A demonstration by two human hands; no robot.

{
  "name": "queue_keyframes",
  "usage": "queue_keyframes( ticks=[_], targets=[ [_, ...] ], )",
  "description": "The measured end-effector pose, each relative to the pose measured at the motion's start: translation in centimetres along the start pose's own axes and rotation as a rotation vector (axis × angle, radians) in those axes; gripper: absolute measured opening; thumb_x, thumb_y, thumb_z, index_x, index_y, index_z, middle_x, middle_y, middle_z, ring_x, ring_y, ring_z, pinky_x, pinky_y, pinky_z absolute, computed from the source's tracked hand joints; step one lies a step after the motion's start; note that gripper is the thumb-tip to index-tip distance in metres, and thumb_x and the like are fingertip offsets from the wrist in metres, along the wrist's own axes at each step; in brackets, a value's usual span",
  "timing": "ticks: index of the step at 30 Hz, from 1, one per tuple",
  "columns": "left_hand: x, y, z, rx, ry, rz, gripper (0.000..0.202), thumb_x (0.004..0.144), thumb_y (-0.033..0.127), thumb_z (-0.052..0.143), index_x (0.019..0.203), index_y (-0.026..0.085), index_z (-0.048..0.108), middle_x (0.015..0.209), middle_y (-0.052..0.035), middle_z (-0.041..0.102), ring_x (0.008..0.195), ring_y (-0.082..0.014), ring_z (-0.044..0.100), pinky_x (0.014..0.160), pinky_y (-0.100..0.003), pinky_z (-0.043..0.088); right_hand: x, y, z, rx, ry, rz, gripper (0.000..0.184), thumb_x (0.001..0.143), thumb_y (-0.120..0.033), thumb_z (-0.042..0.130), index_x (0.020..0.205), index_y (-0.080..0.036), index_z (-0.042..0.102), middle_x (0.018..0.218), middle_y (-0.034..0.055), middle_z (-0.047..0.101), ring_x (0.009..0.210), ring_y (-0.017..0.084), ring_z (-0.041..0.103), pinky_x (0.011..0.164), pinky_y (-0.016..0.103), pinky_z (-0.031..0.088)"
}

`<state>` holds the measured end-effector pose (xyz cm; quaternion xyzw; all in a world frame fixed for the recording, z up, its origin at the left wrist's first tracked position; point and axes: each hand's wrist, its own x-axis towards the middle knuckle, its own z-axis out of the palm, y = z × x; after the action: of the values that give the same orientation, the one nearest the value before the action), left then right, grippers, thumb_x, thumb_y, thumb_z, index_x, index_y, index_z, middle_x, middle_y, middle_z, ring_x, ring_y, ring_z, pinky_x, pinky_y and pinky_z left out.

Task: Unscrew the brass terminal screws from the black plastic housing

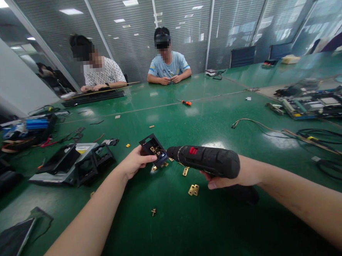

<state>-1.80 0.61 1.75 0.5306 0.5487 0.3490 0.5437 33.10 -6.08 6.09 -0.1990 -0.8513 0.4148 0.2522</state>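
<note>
My left hand (135,162) grips a small black plastic frame (151,145) with brass contacts, tilted up off the green table (177,228). My right hand (234,177) is wrapped round a black electric screwdriver (204,160) with a red switch. Its tip points left and meets the frame's brass part. Several small brass pieces (193,189) lie on the table just below and between my hands, and a brass screw (153,211) lies nearer me.
A dismantled grey and black device (71,163) lies left of my hands. Circuit boards (314,105) and cables (328,141) sit at the right. A small orange screwdriver (186,102) lies farther back. Two people sit at the table's far side, their hands resting on it.
</note>
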Motion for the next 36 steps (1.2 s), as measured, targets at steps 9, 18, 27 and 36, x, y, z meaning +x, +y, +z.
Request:
queue_keyframes(
  ticks=[9, 18, 27, 36],
  targets=[
    [0.02, 0.05, 0.14, 0.003, 0.010, -0.010, 0.068, 0.055, 0.029, 0.097, 0.113, 0.019, 0.063, 0.096, -0.0042, 0.069, 0.066, -0.0118, 0.058, 0.047, -0.020, 0.027, -0.04, 0.36, -0.03, -0.025, -0.004, -0.036, 0.081, 0.091, -0.036, 0.077, 0.161, -0.020, 0.041, 0.110, 0.0088, 0.073, 0.109, 0.026, 0.067, 0.100, 0.040, 0.051],
    [0.03, 0.27, 0.08, 0.007, 0.008, -0.044, 0.067, 0.054, 0.029, 0.098, 0.111, 0.018, 0.064, 0.098, -0.0045, 0.070, 0.066, -0.0115, 0.058, 0.048, -0.020, 0.027, -0.04, 0.35, -0.08, -0.017, -0.017, 0.002, 0.079, 0.091, -0.037, 0.077, 0.160, -0.020, 0.042, 0.098, 0.0053, 0.073, 0.092, 0.022, 0.068, 0.090, 0.036, 0.054],
    [0.15, 0.41, -0.32, -0.136, -0.043, -0.061, 0.054, 0.056, 0.026, 0.096, 0.098, 0.017, 0.063, 0.076, 0.0013, 0.061, 0.055, -0.0067, 0.046, 0.045, -0.018, 0.021, -0.17, 0.45, 0.00, 0.042, -0.027, 0.039, 0.081, 0.091, -0.034, 0.077, 0.162, -0.022, 0.040, 0.086, 0.0007, 0.069, 0.070, 0.017, 0.063, 0.075, 0.031, 0.056],
    [-0.12, 0.53, 0.08, -0.246, -0.065, -0.137, 0.052, 0.057, 0.013, 0.094, 0.098, 0.017, 0.062, 0.067, 0.0055, 0.053, 0.048, -0.0028, 0.038, 0.041, -0.013, 0.019, -0.12, 0.54, 0.05, -0.001, 0.003, -0.013, 0.081, 0.089, -0.032, 0.079, 0.160, -0.020, 0.043, 0.126, 0.0120, 0.071, 0.128, 0.029, 0.061, 0.110, 0.045, 0.048]
  ],
)
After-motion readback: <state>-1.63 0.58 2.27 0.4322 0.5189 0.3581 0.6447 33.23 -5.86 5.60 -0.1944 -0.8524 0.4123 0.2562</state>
